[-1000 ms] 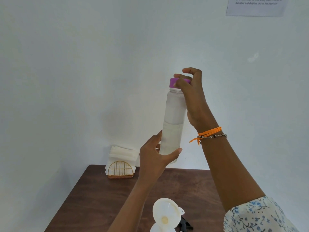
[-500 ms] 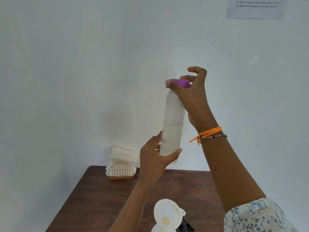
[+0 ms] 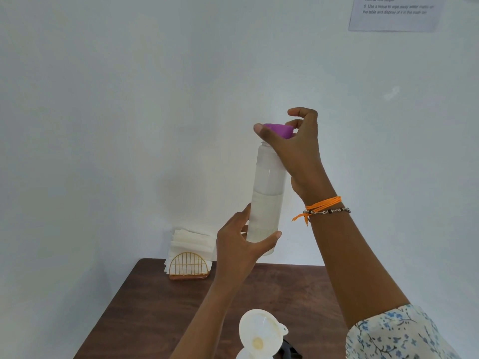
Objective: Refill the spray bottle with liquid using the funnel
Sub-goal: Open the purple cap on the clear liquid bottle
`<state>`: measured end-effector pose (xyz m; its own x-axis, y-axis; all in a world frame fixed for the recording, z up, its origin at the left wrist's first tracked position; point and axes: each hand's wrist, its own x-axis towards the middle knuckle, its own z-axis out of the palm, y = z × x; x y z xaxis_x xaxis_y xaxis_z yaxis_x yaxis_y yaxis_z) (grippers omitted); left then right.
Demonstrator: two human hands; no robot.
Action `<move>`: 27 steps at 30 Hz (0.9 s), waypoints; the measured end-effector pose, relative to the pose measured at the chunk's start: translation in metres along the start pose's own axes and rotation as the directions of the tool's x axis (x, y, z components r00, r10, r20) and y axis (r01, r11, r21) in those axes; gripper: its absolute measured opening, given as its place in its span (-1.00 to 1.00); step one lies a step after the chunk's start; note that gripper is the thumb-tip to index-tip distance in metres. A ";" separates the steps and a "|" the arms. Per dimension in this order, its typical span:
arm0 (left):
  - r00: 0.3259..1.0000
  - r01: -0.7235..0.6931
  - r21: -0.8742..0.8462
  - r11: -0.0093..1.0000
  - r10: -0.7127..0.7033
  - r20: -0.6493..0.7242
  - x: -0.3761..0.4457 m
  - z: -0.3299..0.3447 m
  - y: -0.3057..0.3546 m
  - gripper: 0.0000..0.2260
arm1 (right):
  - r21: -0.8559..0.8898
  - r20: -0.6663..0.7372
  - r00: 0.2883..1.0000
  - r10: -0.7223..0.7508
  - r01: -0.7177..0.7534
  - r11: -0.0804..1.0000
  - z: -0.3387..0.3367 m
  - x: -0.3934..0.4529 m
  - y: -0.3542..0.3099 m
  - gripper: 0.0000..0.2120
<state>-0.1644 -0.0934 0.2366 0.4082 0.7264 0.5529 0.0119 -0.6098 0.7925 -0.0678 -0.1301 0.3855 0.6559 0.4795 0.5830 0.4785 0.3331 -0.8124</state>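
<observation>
A tall frosted water bottle, about half full of clear liquid, is held upright in the air above the table. My left hand grips its lower part. My right hand pinches the purple cap, which is lifted a little above the bottle's open neck. A white funnel stands at the bottom edge of the view, seated in the mouth of a white container that is mostly cut off. A black part lies just right of the funnel.
A brown wooden table stands against a white wall. At its far left corner sits a gold wire napkin holder with white tissues. A printed sheet hangs on the wall at top right.
My right hand has twisted the purple cap and raised it off the bottle's neck. The bottle and my left hand have stayed in place.
</observation>
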 end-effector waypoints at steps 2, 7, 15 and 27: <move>1.000 -0.002 -0.007 1.000 0.002 -0.001 0.000 0.000 0.000 -0.43 | -0.013 -0.005 1.000 -0.009 0.009 1.000 0.000 0.000 0.000 -0.48; 1.000 0.009 -0.019 1.000 -0.009 0.004 0.000 0.001 0.002 -0.45 | 0.154 0.048 0.996 0.073 -0.080 0.985 -0.007 0.001 -0.007 -0.76; 1.000 0.000 -0.030 1.000 -0.001 -0.012 0.003 0.001 0.005 -0.42 | 0.050 -0.014 1.000 -0.006 0.007 0.999 -0.002 0.001 -0.008 -0.44; 1.000 0.003 -0.030 1.000 -0.003 -0.012 0.003 0.004 0.007 -0.45 | 0.014 -0.049 0.999 -0.022 0.023 1.000 -0.002 0.002 -0.004 -0.41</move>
<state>-0.1595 -0.0969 0.2426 0.3976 0.7319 0.5533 -0.0146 -0.5979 0.8014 -0.0676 -0.1322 0.3901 0.6733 0.4315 0.6004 0.4852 0.3549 -0.7992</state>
